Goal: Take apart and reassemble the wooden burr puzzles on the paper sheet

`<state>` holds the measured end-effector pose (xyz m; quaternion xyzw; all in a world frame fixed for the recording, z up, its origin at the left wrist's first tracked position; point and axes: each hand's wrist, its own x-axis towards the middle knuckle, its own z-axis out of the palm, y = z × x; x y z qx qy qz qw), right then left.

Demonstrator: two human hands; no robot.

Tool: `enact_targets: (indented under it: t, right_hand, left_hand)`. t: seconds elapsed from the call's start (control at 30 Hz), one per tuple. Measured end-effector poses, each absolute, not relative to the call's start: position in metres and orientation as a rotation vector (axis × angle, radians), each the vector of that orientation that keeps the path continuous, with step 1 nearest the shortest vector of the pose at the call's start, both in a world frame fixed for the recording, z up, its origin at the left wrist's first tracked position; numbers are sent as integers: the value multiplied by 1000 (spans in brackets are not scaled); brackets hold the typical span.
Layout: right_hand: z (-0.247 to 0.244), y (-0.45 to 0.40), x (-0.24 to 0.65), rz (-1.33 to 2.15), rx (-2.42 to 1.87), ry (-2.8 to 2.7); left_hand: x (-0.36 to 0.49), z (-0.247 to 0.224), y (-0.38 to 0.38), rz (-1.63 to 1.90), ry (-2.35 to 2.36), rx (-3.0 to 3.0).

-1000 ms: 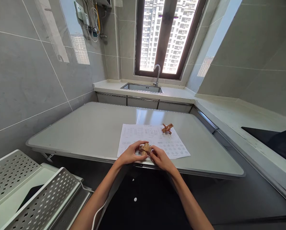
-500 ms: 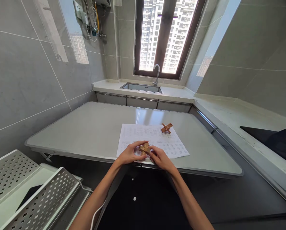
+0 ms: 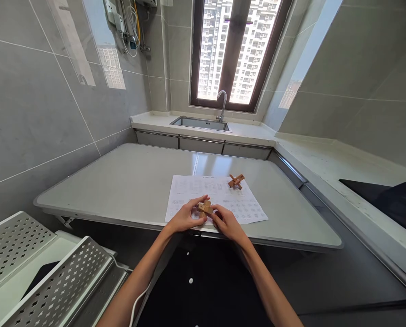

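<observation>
A light wooden burr puzzle (image 3: pixel 205 208) of interlocking blocks is held between my two hands over the near edge of a printed sheet (image 3: pixel 182 190). My left hand (image 3: pixel 185 217) grips its left side, thumb in front and fingers behind. From the right, my right hand (image 3: pixel 226 222) closes its fingertips on the puzzle's right side. Part of the puzzle is hidden by the fingers. A darker reddish-brown wooden puzzle (image 3: pixel 236 181) of crossed pieces rests on the sheet's far right corner, apart from both hands.
The sheet lies on a pale folding table (image 3: pixel 138 181). Behind it is a counter with a sink (image 3: pixel 199 123) and a faucet (image 3: pixel 222 104). White perforated racks (image 3: pixel 66 281) stand at the lower left, near a white cable (image 3: pixel 135 309). A black item (image 3: pixel 387 197) lies on the right counter.
The light wooden puzzle has turned slightly in my fingers, so its front block lies at a different angle. Both hands keep nearly the same place and hold.
</observation>
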<state>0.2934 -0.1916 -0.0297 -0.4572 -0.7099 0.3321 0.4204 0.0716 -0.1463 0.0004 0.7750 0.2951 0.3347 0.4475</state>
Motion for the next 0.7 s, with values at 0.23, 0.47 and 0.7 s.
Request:
enact_targets:
  t: [0.23, 0.47, 0.7]
  right_hand:
    - [-33, -192, 291, 696, -1194, -1723]
    - [-38, -191, 289, 611, -1173, -1749]
    - [-43, -190, 288, 575, -1166, -1768]
  left_hand:
    - [74, -7, -142, 794, 855, 1883]
    - [77, -4, -145, 804, 891, 1897]
    - [77, -3, -143, 803, 901, 1898]
